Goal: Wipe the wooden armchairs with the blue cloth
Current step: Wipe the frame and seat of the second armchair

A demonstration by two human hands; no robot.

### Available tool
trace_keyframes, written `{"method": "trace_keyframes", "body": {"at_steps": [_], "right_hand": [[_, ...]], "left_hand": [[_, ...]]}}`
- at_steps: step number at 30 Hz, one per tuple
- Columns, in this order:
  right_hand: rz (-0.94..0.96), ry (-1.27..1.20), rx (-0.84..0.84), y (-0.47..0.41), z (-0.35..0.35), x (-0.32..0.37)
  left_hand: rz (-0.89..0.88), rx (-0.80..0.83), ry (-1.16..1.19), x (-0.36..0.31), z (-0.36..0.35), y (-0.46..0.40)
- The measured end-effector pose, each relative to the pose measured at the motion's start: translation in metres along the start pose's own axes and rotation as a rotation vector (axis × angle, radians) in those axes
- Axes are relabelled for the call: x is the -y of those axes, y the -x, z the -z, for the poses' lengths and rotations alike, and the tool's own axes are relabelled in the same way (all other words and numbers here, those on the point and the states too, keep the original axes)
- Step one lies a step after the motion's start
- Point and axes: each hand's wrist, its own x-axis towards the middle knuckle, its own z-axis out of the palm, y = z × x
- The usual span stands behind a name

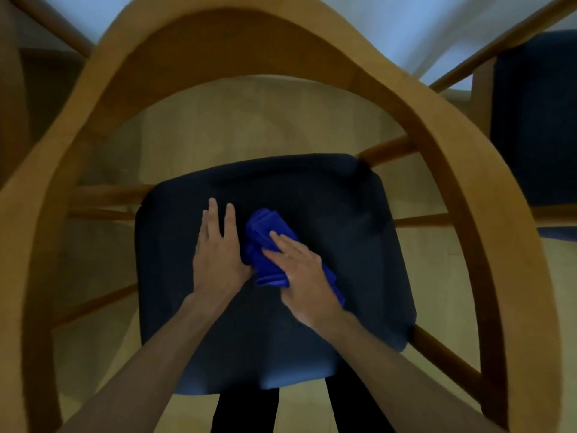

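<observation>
A wooden armchair [103, 98] with a curved back and arm rail fills the view, seen from above. Its dark blue padded seat [337, 214] is in the middle. A bunched bright blue cloth [265, 229] lies on the seat. My right hand [299, 276] lies on top of the cloth with straight fingers pressing it down. My left hand [218, 251] rests flat on the seat just left of the cloth, fingers straight, its thumb side touching the cloth's edge.
A second armchair [537, 126] with a dark blue seat stands at the right. Part of another wooden frame [12, 98] shows at the far left. The floor [218, 126] is light wood, and my dark trouser legs [246, 414] show below the seat.
</observation>
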Motion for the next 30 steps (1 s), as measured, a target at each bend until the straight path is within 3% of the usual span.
{"method": "trace_keyframes", "body": {"at_steps": [3, 7, 11, 16, 18, 21, 23, 27, 30], "right_hand": [[0.001, -0.090, -0.129, -0.008, 0.041, -0.016], [-0.133, 0.108, -0.436, -0.020, 0.110, -0.059], [-0.347, 0.110, -0.385, -0.026, 0.118, -0.075], [-0.481, 0.147, -0.475, -0.034, 0.053, -0.029], [-0.368, 0.152, -0.348, -0.032, 0.008, 0.008], [-0.159, 0.090, -0.030, -0.021, -0.059, 0.060], [-0.110, -0.025, 0.033, -0.016, -0.076, 0.074], [-0.173, -0.419, -0.118, -0.025, -0.037, 0.069], [-0.213, -0.422, -0.301, -0.054, 0.023, 0.048]], "left_hand": [[-0.027, -0.002, 0.017, 0.012, 0.004, 0.004], [0.072, -0.015, -0.008, 0.027, 0.004, 0.017], [0.259, 0.076, 0.007, 0.046, -0.003, 0.045], [0.282, 0.068, -0.038, 0.060, -0.014, 0.057], [0.293, 0.067, -0.038, 0.059, -0.014, 0.056], [0.272, 0.059, -0.022, 0.065, -0.016, 0.059], [0.260, 0.031, -0.002, 0.066, -0.018, 0.060], [0.254, 0.088, 0.067, 0.065, -0.012, 0.058], [0.247, 0.062, 0.058, 0.077, -0.011, 0.060]]}}
